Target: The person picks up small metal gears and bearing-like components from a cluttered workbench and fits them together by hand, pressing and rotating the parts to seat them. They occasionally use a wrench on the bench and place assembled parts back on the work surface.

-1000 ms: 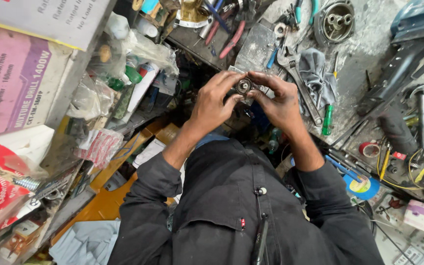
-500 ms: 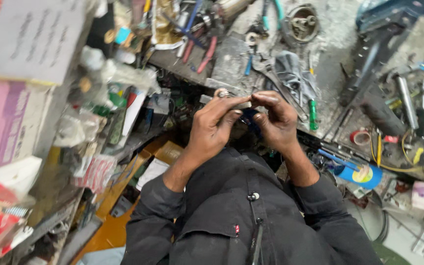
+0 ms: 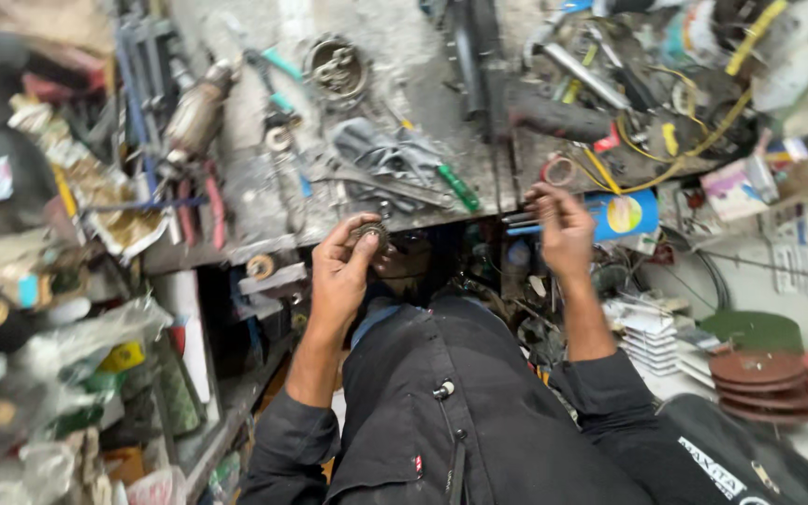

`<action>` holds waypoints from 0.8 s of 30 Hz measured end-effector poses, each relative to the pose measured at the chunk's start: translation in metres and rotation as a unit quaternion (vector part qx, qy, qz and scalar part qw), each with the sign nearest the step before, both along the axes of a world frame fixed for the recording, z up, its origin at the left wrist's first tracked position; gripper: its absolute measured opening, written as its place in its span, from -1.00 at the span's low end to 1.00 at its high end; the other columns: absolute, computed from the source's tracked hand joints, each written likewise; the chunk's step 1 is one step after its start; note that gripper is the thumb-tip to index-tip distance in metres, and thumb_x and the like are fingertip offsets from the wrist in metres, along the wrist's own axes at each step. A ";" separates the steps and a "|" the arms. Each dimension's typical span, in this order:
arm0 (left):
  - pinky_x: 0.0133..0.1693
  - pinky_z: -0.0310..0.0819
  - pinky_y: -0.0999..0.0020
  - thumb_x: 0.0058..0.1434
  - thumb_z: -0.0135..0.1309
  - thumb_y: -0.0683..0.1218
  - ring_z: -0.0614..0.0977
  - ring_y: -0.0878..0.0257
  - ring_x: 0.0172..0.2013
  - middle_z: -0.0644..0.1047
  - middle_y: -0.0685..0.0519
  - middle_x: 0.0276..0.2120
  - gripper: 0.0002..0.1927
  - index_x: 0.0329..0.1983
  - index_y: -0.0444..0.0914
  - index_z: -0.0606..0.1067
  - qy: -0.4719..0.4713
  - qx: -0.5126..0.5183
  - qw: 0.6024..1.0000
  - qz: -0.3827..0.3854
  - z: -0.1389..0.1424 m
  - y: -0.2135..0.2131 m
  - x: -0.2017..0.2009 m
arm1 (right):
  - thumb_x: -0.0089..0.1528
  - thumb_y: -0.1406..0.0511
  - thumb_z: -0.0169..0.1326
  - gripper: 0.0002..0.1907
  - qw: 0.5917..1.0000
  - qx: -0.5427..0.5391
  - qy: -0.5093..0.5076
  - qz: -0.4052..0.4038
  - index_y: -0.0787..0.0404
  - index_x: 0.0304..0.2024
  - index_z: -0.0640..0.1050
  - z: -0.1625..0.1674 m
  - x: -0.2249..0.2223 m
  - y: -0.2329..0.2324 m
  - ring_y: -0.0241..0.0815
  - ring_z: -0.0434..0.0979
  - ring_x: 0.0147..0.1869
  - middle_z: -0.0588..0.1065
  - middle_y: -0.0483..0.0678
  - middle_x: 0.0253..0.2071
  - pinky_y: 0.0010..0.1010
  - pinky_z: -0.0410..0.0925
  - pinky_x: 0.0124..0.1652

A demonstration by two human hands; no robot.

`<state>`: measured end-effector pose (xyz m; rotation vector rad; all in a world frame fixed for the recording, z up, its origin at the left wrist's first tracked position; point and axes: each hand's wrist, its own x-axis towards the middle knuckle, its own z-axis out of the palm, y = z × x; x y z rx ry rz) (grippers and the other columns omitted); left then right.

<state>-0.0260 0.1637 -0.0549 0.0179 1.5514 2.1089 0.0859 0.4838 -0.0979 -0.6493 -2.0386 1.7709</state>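
My left hand pinches a small round dark metal part, like a bearing or gear, just below the workbench edge. Off to the right, apart from it, my right hand has its fingers curled near the bench edge, beside a blue cylinder; whether it holds anything I cannot tell. Both dark sleeves run down to my lap.
The cluttered bench carries a motor armature, a round metal housing, a green-handled screwdriver, pliers, yellow wires and a grey cloth. Red and green discs are stacked at right. Bagged goods fill shelves at left.
My hands were together on the small part; now they have separated, the left keeping the part and the right moved away to the right. The view has swung rightward.
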 end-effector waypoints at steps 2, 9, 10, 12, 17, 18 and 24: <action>-0.31 0.47 0.51 0.40 0.05 -0.22 0.57 0.44 -0.36 0.61 0.11 -0.30 -0.75 0.12 -0.31 0.52 0.014 -0.025 0.999 -0.019 -0.007 0.011 -0.004 | 0.48 0.27 0.01 -0.77 0.994 -0.020 0.017 -0.109 0.25 0.11 0.55 0.006 0.015 0.041 -0.39 0.54 -0.12 0.59 -0.12 -0.08 -0.53 0.43 -0.06; -0.36 0.41 0.45 0.33 0.06 -0.27 0.54 0.35 -0.39 0.60 0.03 -0.34 -0.76 0.04 -0.31 0.59 0.150 -0.226 0.962 -0.023 -0.015 0.038 -0.007 | 0.47 0.29 0.11 -0.80 0.953 0.181 -0.016 -0.243 0.30 0.06 0.60 0.041 0.029 0.135 -0.30 0.56 -0.18 0.57 -0.06 -0.15 -0.46 0.43 -0.15; -0.35 0.44 0.37 0.33 0.07 -0.26 0.59 0.25 -0.39 0.62 -0.03 -0.33 -0.76 0.04 -0.28 0.58 0.202 -0.267 0.942 -0.027 -0.015 0.038 -0.007 | 0.45 0.30 0.15 -0.78 0.934 0.277 -0.041 -0.222 0.32 0.06 0.60 0.042 0.018 0.146 -0.21 0.60 -0.15 0.60 0.00 -0.12 -0.39 0.45 -0.12; -0.33 0.50 0.22 0.31 0.09 -0.25 0.69 0.04 -0.39 0.66 -0.15 -0.30 -0.75 0.04 -0.24 0.55 0.303 -0.345 0.888 -0.033 -0.020 0.037 -0.015 | 0.40 0.30 0.24 -0.76 0.888 0.417 -0.084 -0.174 0.35 0.04 0.61 0.042 -0.003 0.160 -0.03 0.63 -0.09 0.61 0.09 -0.09 -0.23 0.46 -0.07; -0.29 0.37 -0.19 0.27 0.08 -0.24 0.57 -0.36 -0.30 0.54 -0.36 -0.39 -0.71 0.05 -0.35 0.38 0.310 -0.437 0.844 -0.006 -0.048 0.031 -0.033 | 0.20 0.17 0.39 -0.58 0.804 0.579 -0.130 -0.043 0.36 -0.06 0.64 0.048 -0.045 0.165 0.28 0.59 -0.02 0.59 0.23 -0.07 -0.03 0.44 0.01; -0.27 0.36 -0.22 0.28 0.07 -0.23 0.56 -0.38 -0.28 0.53 -0.36 -0.39 -0.73 0.01 -0.36 0.34 0.294 -0.434 0.852 -0.001 -0.054 0.028 -0.034 | 0.18 0.14 0.40 -0.56 0.812 0.559 -0.164 -0.037 0.36 -0.08 0.65 0.049 -0.049 0.163 0.28 0.59 -0.04 0.59 0.24 -0.10 -0.02 0.43 0.00; -0.27 0.40 -0.22 0.19 0.07 -0.26 0.58 -0.34 -0.31 0.55 -0.33 -0.41 -0.75 -0.07 -0.33 0.36 0.359 -0.435 0.826 -0.010 -0.077 0.022 -0.043 | 0.11 0.09 0.41 -0.52 0.829 0.480 -0.286 -0.031 0.36 -0.14 0.68 0.063 -0.069 0.141 0.28 0.62 -0.12 0.60 0.28 -0.20 -0.03 0.43 -0.05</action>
